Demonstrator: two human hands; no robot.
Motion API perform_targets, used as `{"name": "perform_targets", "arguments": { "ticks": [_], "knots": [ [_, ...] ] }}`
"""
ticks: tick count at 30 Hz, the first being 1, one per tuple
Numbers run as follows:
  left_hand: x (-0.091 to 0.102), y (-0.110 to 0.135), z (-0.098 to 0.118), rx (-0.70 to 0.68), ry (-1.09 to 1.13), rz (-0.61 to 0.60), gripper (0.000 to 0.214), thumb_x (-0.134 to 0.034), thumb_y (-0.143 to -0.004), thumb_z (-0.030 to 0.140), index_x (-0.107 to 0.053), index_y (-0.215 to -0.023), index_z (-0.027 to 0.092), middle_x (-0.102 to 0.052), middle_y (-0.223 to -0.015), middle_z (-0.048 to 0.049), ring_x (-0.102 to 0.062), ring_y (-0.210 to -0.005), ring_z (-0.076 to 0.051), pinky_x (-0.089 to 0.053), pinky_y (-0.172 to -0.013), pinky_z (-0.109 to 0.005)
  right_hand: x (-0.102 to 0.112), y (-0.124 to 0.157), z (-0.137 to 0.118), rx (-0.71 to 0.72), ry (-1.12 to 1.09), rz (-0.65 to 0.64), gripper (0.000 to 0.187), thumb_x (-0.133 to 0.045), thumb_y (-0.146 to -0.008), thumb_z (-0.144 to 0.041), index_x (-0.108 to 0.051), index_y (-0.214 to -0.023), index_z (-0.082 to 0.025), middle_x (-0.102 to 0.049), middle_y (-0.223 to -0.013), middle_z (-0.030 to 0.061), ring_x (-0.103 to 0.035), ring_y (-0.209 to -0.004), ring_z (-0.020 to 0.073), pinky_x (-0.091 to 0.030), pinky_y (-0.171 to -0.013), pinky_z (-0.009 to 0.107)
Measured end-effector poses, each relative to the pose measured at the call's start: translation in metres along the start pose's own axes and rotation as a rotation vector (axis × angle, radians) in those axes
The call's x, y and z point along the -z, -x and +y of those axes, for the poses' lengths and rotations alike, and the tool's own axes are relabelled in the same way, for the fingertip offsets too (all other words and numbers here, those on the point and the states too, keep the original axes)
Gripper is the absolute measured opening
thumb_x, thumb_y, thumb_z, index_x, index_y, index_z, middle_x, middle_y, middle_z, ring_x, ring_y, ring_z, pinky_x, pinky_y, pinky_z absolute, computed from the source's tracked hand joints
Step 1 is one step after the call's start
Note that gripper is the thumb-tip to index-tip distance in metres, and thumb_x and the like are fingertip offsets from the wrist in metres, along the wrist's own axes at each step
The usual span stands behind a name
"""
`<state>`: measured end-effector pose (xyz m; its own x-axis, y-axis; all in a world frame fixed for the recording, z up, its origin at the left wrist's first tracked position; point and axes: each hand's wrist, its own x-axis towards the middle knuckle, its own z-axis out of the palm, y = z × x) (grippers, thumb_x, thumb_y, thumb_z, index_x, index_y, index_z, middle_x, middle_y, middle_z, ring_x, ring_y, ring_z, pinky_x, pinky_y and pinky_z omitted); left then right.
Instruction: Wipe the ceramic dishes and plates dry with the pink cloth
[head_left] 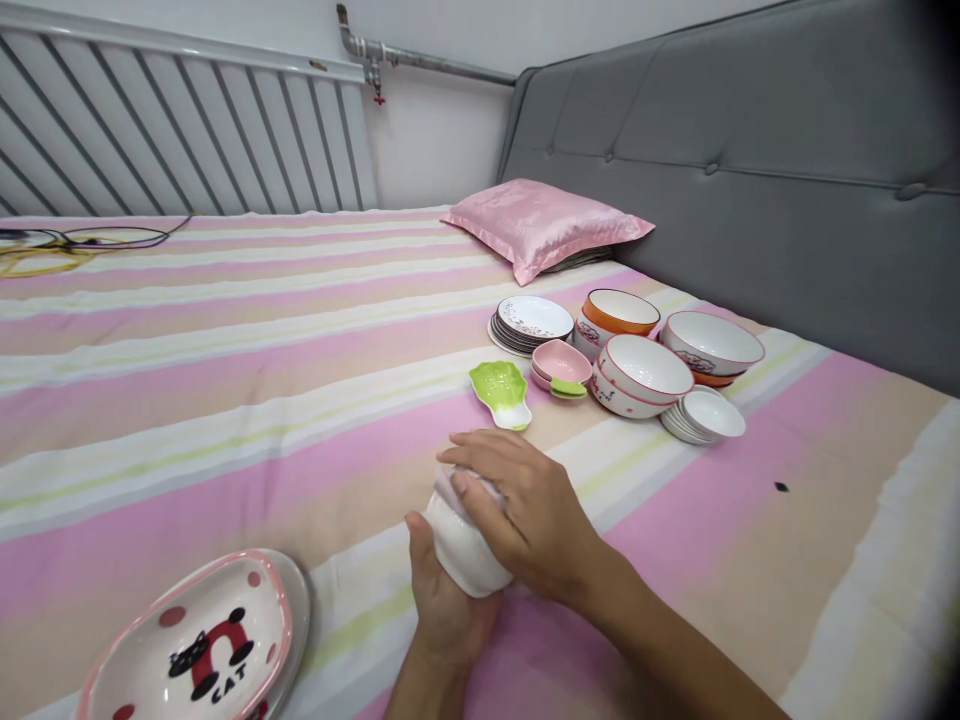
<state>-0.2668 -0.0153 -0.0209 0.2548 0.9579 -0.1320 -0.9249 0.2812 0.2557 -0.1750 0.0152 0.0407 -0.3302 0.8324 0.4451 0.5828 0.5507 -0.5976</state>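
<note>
- Cables [82, 240]: lying coiled on the striped bed [247, 400], far left edge.
- Cat dish [214, 610]: sitting near left, pale plate [298, 600] showing under its right edge.
- Left hand [454, 615]: cupping white dishware [465, 560] from below, palm up, thumb spread along its left side.
- White dishware: being held between both hands above the bed, front and center. Exact shape hidden.
- Green dish [499, 385]: lying just beyond the hands.
- Right hand [532, 500]: covering the dishware from above, fingers [484, 460] half curled over it. Something pale is showing underneath, blurred; can't tell what.
- Plate stack [534, 318]: sitting behind the green dish.
- Pink dishes [561, 360]: nesting, touching the bowls [646, 368].
- Small white dishes [709, 415]: leaning in a stack, right of the front bowls.
</note>
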Motion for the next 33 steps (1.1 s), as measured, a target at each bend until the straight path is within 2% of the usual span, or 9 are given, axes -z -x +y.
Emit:
{"name": "perform_targets", "arguments": {
  "ticks": [5, 10, 15, 19, 22, 24, 27, 30, 33],
  "knots": [
    [0.005, 0.001, 0.000, 0.028, -0.033, -0.001, 0.058, -0.048, -0.075, 0.061, -0.057, -0.118, 0.021, -0.065, -0.109, -0.0077, -0.052, -0.112, -0.028, -0.037, -0.097, -0.041, 0.008, -0.002, 0.005, -0.129, -0.097, -0.060, 0.027, -0.039, -0.090, -0.024, -0.063, -0.103, -0.022, -0.065, -0.104, 0.0010, -0.055, -0.101, 0.0171, -0.041, -0.087, 0.030],
    [0.008, 0.000, 0.000, 0.063, -0.012, -0.048, 0.060, -0.052, -0.074, 0.058, -0.055, -0.121, 0.020, -0.067, -0.106, -0.0087, -0.051, -0.113, -0.031, -0.036, -0.097, -0.042, 0.015, -0.003, 0.005, -0.180, -0.171, -0.093, 0.030, -0.034, -0.090, -0.018, -0.062, -0.080, -0.020, -0.065, -0.083, 0.0006, -0.057, -0.084, 0.0152, -0.041, -0.074, 0.026],
    [0.008, 0.000, 0.002, 0.080, 0.030, -0.099, 0.060, -0.049, -0.076, 0.059, -0.056, -0.120, 0.019, -0.066, -0.109, -0.0101, -0.055, -0.108, -0.030, -0.039, -0.095, -0.043, 0.018, -0.004, 0.010, -0.290, -0.165, -0.076, 0.034, -0.031, -0.090, -0.025, -0.048, -0.062, -0.019, -0.052, -0.063, -0.0023, -0.048, -0.063, 0.0123, -0.035, -0.058, 0.023],
    [0.006, -0.002, 0.005, 0.057, 0.093, -0.139, 0.063, -0.039, -0.078, 0.063, -0.055, -0.121, 0.021, -0.066, -0.109, -0.0098, -0.058, -0.103, -0.029, -0.039, -0.094, -0.044, 0.018, -0.004, 0.016, -0.350, -0.146, -0.058, 0.035, -0.030, -0.091, -0.030, -0.036, -0.059, -0.020, -0.041, -0.057, -0.0042, -0.040, -0.056, 0.0109, -0.029, -0.054, 0.022],
    [0.005, -0.003, 0.006, 0.028, 0.122, -0.176, 0.064, -0.034, -0.078, 0.066, -0.055, -0.121, 0.023, -0.066, -0.110, -0.0090, -0.058, -0.103, -0.029, -0.039, -0.094, -0.046, 0.019, -0.004, 0.019, -0.353, -0.179, -0.084, 0.035, -0.028, -0.093, -0.033, -0.039, -0.062, -0.020, -0.046, -0.061, -0.0036, -0.043, -0.059, 0.0117, -0.033, -0.056, 0.023],
    [0.006, -0.003, 0.007, 0.026, 0.133, -0.206, 0.064, -0.033, -0.078, 0.066, -0.056, -0.121, 0.024, -0.065, -0.113, -0.0093, -0.057, -0.104, -0.030, -0.039, -0.094, -0.047, 0.021, -0.003, 0.020, -0.355, -0.232, -0.099, 0.037, -0.027, -0.093, -0.036, -0.046, -0.066, -0.020, -0.053, -0.066, -0.0022, -0.048, -0.064, 0.0132, -0.038, -0.061, 0.024],
    [0.008, -0.003, 0.007, 0.033, 0.153, -0.241, 0.064, -0.032, -0.078, 0.067, -0.055, -0.121, 0.026, -0.063, -0.116, -0.0095, -0.056, -0.107, -0.030, -0.040, -0.092, -0.047, 0.028, -0.001, 0.025, -0.381, -0.363, -0.086, 0.037, -0.029, -0.093, -0.039, -0.060, -0.086, -0.021, -0.063, -0.089, 0.0014, -0.056, -0.089, 0.0172, -0.043, -0.079, 0.029],
    [0.009, -0.003, 0.008, 0.026, 0.173, -0.256, 0.067, -0.033, -0.076, 0.069, -0.053, -0.123, 0.026, -0.062, -0.118, -0.0101, -0.054, -0.110, -0.030, -0.042, -0.091, -0.047, 0.039, 0.000, 0.031, -0.415, -0.485, -0.096, 0.036, -0.031, -0.092, -0.039, -0.060, -0.108, -0.025, -0.060, -0.114, 0.0020, -0.050, -0.112, 0.0191, -0.040, -0.093, 0.033],
    [0.009, -0.004, 0.010, -0.003, 0.167, -0.230, 0.070, -0.034, -0.075, 0.069, -0.047, -0.129, 0.025, -0.058, -0.123, -0.0117, -0.049, -0.116, -0.032, -0.040, -0.093, -0.049, 0.052, 0.001, 0.035, -0.466, -0.565, -0.132, 0.030, -0.039, -0.090, -0.033, -0.059, -0.113, -0.027, -0.059, -0.118, 0.0009, -0.050, -0.113, 0.0182, -0.041, -0.094, 0.033]
  ]
}}
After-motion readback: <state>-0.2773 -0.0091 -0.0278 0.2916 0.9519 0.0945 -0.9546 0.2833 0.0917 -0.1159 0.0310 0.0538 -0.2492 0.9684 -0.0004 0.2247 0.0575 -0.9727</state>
